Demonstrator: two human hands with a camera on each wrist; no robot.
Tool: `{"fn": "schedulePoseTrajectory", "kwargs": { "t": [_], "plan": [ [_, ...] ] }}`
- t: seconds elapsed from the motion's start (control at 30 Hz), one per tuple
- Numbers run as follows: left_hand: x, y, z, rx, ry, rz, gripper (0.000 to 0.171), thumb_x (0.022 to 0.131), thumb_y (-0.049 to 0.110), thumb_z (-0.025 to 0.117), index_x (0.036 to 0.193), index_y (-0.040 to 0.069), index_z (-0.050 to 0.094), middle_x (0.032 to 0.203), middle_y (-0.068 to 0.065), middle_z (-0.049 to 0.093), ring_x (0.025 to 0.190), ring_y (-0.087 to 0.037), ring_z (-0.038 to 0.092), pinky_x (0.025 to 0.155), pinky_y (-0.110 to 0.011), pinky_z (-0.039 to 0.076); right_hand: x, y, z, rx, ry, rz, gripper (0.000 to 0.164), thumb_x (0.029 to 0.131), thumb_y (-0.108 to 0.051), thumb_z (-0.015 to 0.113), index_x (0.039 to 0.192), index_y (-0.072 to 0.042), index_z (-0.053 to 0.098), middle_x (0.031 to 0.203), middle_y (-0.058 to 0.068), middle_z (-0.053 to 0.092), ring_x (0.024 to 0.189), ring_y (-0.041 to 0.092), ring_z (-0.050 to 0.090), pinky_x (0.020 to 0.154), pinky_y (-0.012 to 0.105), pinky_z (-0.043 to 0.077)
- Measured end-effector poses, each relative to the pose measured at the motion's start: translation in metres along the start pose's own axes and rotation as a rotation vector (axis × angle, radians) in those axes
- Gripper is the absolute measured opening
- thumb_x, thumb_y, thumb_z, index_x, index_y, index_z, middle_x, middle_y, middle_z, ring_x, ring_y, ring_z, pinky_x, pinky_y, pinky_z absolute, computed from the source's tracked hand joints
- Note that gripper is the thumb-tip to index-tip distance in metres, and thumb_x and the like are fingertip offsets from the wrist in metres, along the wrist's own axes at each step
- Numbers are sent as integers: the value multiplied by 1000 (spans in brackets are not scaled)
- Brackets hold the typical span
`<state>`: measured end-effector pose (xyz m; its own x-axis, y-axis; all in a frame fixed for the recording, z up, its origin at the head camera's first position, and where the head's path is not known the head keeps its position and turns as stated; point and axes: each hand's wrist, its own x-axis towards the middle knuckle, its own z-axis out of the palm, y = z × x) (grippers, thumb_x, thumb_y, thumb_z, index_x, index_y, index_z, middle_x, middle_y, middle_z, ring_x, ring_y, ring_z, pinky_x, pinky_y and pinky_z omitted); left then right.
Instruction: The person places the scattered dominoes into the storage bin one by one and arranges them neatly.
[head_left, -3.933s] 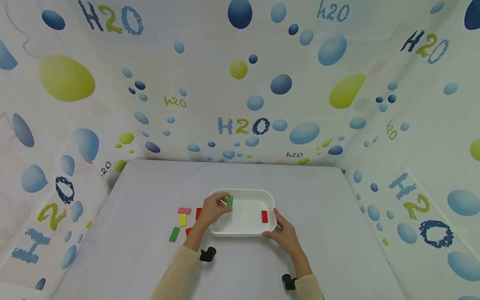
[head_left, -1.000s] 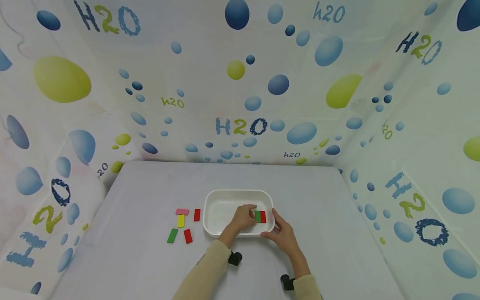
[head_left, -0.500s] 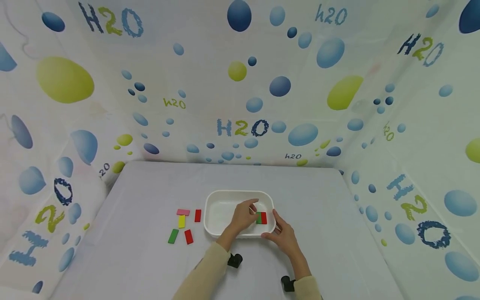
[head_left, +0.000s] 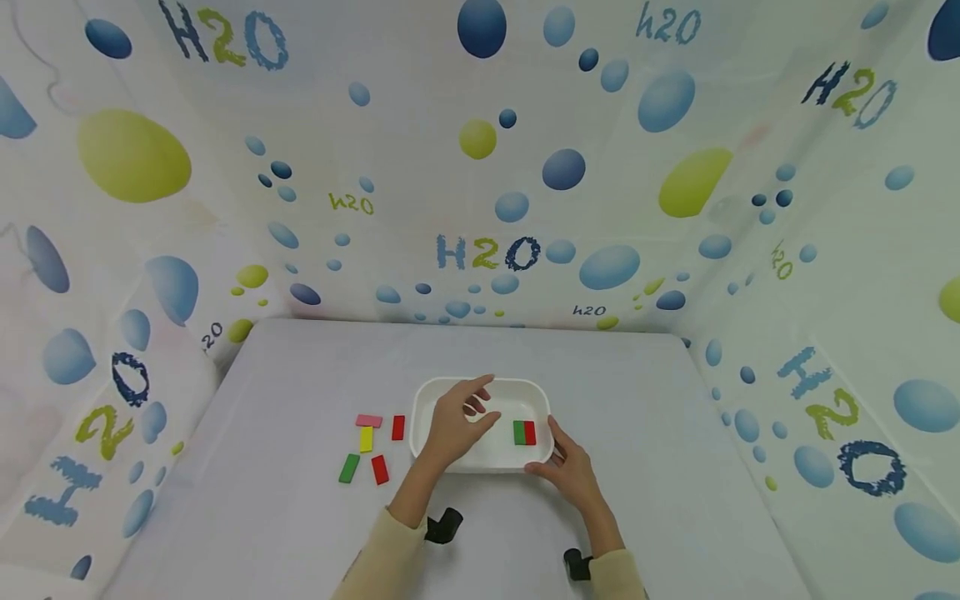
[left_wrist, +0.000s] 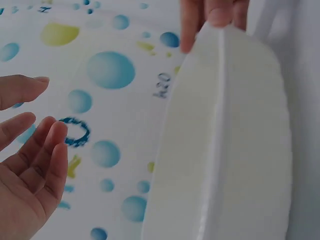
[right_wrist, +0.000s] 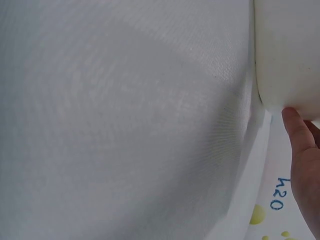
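Presently, nothing is held by the left hand point(head_left: 453, 423), thumb and fingers parted above the rounded white plastic tray point(head_left: 497, 446), gripped at right by the right hand point(head_left: 570, 470). Just beside the tray's left end, nearer the left hand, an oblong red block point(head_left: 398, 427) is laid, long axis fore-and-aft.

"H2O" point(head_left: 486, 252) and "h2O" point(head_left: 588, 310) across the patterned backdrop point(head_left: 420, 167)

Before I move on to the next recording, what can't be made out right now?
- Part of the white tray: head view, covered by the left hand.
- The tray's lower part: left wrist view, cut off by the bottom edge.
- Part of the right hand: right wrist view, cut off by the right edge.
- Any fine markings on the green tile: head view, too small.
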<state>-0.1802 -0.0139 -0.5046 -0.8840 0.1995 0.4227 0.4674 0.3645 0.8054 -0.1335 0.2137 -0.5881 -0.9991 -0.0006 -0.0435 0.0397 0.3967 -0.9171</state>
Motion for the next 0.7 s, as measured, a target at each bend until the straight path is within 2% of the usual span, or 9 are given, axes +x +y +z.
{"fn": "schedulePoseTrajectory", "kwargs": {
  "t": [0.2,0.37,0.47,0.6,0.7],
  "plan": [
    [-12,-3,-44,3,86,-63,56,77,6,80,130,7,61,101,-11,65,83,-22,64,78,-38,58,-1,-3,-1,-6,1,-1,100,71,-22,86,153,-9,31,157,15,32,138,35,42,98,33,46],
    [-26,-16,-77,54,147,-104,59,75,3,81,130,7,61,103,-14,64,85,-24,64,76,-38,57,-2,-5,-3,13,-4,-12,102,70,-24,86,153,-8,29,157,15,31,139,36,41,99,34,45],
    [-36,-24,-94,98,155,-187,60,76,5,81,132,10,59,108,-14,63,90,-25,64,79,-41,56,-2,-4,-3,16,-9,-17,102,71,-25,86,153,-8,29,157,15,31,139,36,41,100,34,45],
    [-51,-34,-116,168,136,-334,62,80,10,79,137,14,55,117,-13,60,99,-27,61,87,-46,55,-2,-4,-2,14,-13,-14,102,71,-25,86,153,-8,29,157,15,31,139,36,41,100,34,45],
    [-64,-43,-130,221,129,-399,62,81,11,78,139,13,53,121,-14,59,103,-29,60,89,-45,54,-3,-4,-2,6,-12,-14,102,70,-25,86,153,-8,29,157,15,31,139,36,41,100,34,45]
  ]
}}
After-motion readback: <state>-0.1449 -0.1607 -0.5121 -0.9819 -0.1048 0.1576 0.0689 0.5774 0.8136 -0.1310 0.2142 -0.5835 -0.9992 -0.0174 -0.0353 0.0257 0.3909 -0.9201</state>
